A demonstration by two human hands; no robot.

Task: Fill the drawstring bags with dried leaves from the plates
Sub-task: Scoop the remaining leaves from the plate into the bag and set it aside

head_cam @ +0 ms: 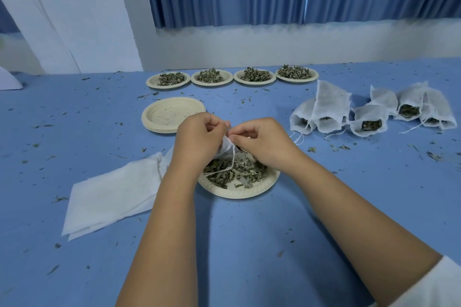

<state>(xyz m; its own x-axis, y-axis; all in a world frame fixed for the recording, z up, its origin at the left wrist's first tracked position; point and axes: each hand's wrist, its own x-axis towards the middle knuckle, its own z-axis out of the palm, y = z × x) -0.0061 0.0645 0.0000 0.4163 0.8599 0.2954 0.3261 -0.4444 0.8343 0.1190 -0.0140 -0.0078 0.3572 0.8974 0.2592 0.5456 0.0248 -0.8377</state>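
Over a beige plate (249, 192) of dried leaves (234, 173) my two hands hold one white drawstring bag (225, 148). My left hand (198, 141) grips the bag's mouth from the left. My right hand (262, 143) pinches the opposite edge of the mouth, and its fingers hide the opening. The bag's string (230, 163) hangs down onto the leaves. Most of the bag is hidden behind my hands.
A pile of flat empty bags (112, 194) lies left of the plate. A stack of empty plates (172, 113) sits behind it, with several leaf-filled plates (232, 77) along the far edge. Several filled bags (374, 112) lie at right. Leaf crumbs litter the blue table (249, 244).
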